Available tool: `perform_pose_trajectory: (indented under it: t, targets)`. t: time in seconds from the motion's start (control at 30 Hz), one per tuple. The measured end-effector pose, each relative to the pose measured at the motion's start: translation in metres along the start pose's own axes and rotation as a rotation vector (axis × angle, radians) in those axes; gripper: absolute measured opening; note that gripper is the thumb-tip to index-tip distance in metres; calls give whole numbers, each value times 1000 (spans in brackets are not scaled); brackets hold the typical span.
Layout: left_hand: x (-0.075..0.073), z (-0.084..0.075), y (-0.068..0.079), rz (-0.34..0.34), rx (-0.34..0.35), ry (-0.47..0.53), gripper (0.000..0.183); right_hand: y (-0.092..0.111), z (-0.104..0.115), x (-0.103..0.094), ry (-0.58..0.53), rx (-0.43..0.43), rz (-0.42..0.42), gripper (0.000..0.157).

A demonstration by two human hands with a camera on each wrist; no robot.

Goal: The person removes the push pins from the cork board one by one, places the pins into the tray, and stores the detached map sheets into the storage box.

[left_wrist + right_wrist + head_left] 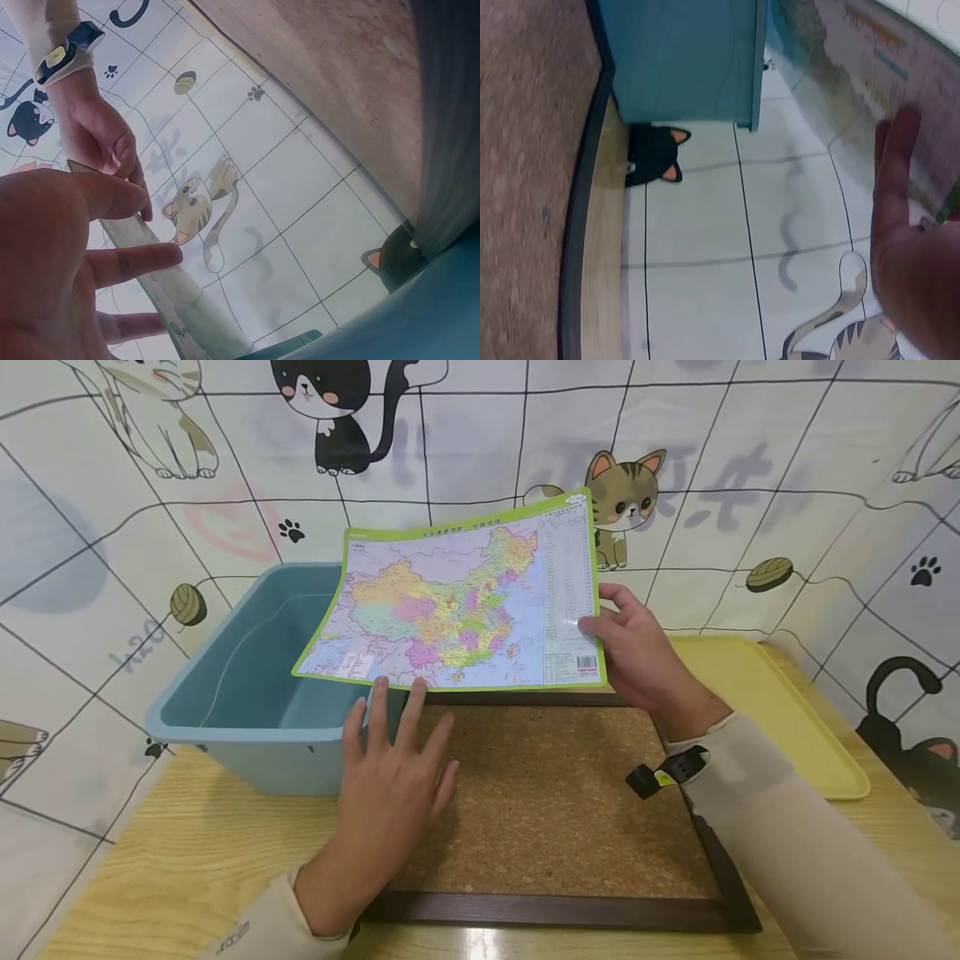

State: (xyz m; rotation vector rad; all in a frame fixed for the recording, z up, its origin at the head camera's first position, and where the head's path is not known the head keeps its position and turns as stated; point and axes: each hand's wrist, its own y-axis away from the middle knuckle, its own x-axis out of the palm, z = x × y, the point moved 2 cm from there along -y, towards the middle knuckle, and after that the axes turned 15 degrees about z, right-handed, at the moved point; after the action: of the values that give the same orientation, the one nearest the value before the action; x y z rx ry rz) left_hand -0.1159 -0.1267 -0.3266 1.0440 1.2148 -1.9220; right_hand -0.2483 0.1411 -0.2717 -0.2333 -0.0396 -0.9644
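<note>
A sheet map of China (450,610) with a green border is held up, tilted, above the back of a cork board (555,802). My right hand (637,652) pinches its right edge, thumb on the printed face and fingers behind. My left hand (393,785) has its fingers straight and spread, fingertips at the map's lower edge; whether they touch it I cannot tell. In the left wrist view the sheet (154,274) appears nearly edge-on beside those fingers. Seen from the right wrist, the map's back (862,67) lies along the fingers of my right hand (911,225).
A blue plastic tub (247,735) stands at the left, partly behind the map. On the right lies a yellow tray (780,718), partly covered by my right arm. The dark-framed board rests on a wooden table (187,860). A cat-patterned sheet (465,452) covers the wall behind.
</note>
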Motion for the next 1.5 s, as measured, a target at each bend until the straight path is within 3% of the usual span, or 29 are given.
perform_pose_trajectory:
  t: [0.13, 0.27, 0.4, 0.57, 0.7, 1.13, 1.5]
  targets:
    - [0, 0, 0, 3, -3, -8, 46, -3, 0, 6, 18, 30, -105, 37]
    - [0, -1, -1, 3, -5, -10, 46, -5, 1, 11, 9, 44, -102, 41]
    - [1, -1, -1, 9, -4, -9, 47, -3, 4, 14, -6, 64, -26, 46]
    - [2, -1, -1, 9, -7, -13, 47, 0, 7, 16, 18, 83, 128, 65]
    - [2, 0, 0, 1, -7, -11, 46, 0, 6, 16, 47, 78, 164, 70]
    - [2, -1, -1, 11, -4, -7, 48, -7, 6, 21, 34, 31, -3, 48]
    - [2, -2, -1, 8, -5, 7, 50, -12, 9, 25, 31, 33, -42, 46]
